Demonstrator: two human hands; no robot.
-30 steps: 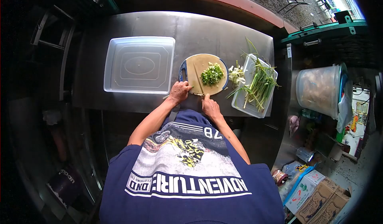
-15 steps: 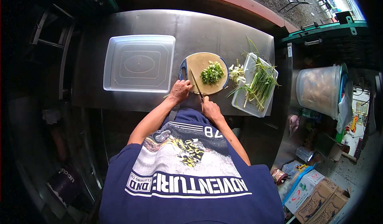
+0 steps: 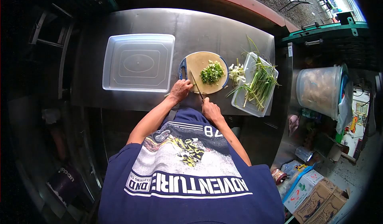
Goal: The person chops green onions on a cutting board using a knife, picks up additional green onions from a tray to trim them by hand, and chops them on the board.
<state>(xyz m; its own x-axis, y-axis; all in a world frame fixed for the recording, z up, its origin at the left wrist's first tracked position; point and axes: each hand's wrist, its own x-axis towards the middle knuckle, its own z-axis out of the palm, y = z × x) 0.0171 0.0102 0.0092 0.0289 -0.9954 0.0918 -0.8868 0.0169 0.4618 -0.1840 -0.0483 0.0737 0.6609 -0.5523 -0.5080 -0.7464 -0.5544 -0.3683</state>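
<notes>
My right hand [image 3: 211, 108] is closed round the handle of a kitchen knife [image 3: 196, 82]. Its blade slants up and left over the near side of a round, blue-rimmed cutting board [image 3: 195, 61]. Beside the blade, my left hand [image 3: 181, 89] is closed at the board's lower left edge. It pinches spring onion stalks, mostly hidden by the fingers; a pale end [image 3: 166, 96] pokes out near the wrist. A heap of chopped spring onion [image 3: 212, 72] lies on the right half of the board.
Left of the board sits a clear plastic tub [image 3: 107, 66]. To the right, whole spring onions [image 3: 259, 82] lie across a plastic tray [image 3: 259, 113], with white trimmings [image 3: 237, 73] beside it. All rest on a steel table [image 3: 207, 20]. A large lidded container [image 3: 318, 89] stands further right.
Both hands and the knife keep nearly the same place, with only a very slight shift. The chopped heap looks unchanged.
</notes>
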